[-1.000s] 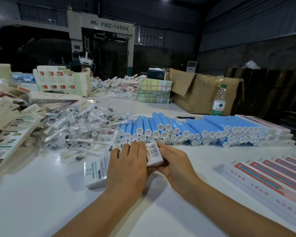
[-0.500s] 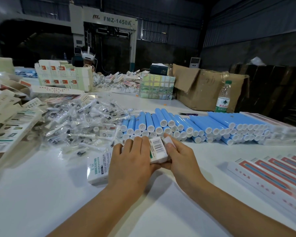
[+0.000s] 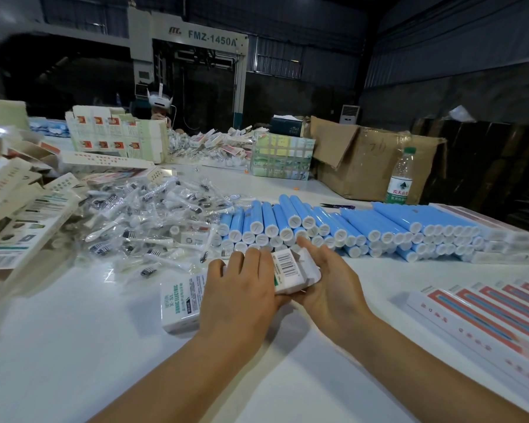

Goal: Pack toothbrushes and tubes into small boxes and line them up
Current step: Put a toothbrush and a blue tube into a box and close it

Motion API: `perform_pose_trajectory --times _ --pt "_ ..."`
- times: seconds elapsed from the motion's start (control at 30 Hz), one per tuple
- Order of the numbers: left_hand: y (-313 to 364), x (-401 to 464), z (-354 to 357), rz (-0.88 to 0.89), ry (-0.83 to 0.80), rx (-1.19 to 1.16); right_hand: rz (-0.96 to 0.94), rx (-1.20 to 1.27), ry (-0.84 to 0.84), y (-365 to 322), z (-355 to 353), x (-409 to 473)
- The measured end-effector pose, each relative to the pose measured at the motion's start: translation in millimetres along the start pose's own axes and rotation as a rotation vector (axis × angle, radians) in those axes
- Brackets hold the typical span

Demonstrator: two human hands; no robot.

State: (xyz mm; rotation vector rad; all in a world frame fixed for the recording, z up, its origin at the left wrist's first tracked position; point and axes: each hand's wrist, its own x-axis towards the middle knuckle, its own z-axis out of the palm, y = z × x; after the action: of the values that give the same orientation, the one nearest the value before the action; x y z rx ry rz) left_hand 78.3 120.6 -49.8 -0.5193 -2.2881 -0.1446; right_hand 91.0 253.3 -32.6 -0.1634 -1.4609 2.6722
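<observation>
A long white box with green print lies on the white table in front of me, its right end lifted. My left hand lies over its middle and grips it. My right hand cups the barcoded right end, where the end flap stands open. Behind the hands lies a stack of blue tubes with white caps. Left of the tubes sprawls a heap of toothbrush heads in clear wrappers. What is inside the box is hidden.
Flat unfolded cartons pile up at the left. Finished red-and-white boxes lie in a row at the right. A water bottle, a brown cardboard carton and a person wearing a headset are at the back.
The camera has moved closer to the box. My right hand has slid under the box's right end, and the end flap has come open.
</observation>
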Motion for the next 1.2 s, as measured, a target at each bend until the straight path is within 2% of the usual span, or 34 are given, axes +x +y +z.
perform_pose_trajectory --times 0.07,0.17,0.3,0.47,0.63,0.73,0.8,0.9,0.93,1.0,1.1,1.2 --pt "-2 1 -1 -0.007 0.016 -0.002 0.056 0.095 -0.04 -5 2 -1" --pt "-2 2 -1 -0.005 0.034 0.004 0.073 0.06 -0.07 -4 3 -1" --pt "-2 2 2 -0.002 0.03 0.003 -0.061 -0.075 0.008 1 7 -2" --pt "-1 0 3 0.048 0.032 0.047 -0.068 -0.187 0.088 2 9 -6" --pt "1 0 1 0.08 0.033 0.073 -0.103 -0.17 0.12 6 13 -8" --pt "2 -1 0 0.082 0.019 0.073 -0.085 -0.122 0.077 9 14 -9" --pt "2 -1 0 0.073 0.015 0.075 -0.106 -0.215 0.072 12 12 -8" --pt "1 -2 0 0.071 0.024 0.078 -0.193 -0.59 0.108 18 8 -10" --pt "-1 -2 0 0.07 0.032 0.072 -0.217 -0.643 0.103 18 8 -10" --pt "-2 -1 -1 0.064 0.044 0.052 -0.218 -0.581 0.074 15 9 -11" --pt "-3 2 -3 0.043 0.045 0.024 -0.145 -0.32 0.045 4 11 -10" --pt "-4 5 -3 0.013 0.02 0.011 -0.129 -0.405 0.115 -3 8 -10"
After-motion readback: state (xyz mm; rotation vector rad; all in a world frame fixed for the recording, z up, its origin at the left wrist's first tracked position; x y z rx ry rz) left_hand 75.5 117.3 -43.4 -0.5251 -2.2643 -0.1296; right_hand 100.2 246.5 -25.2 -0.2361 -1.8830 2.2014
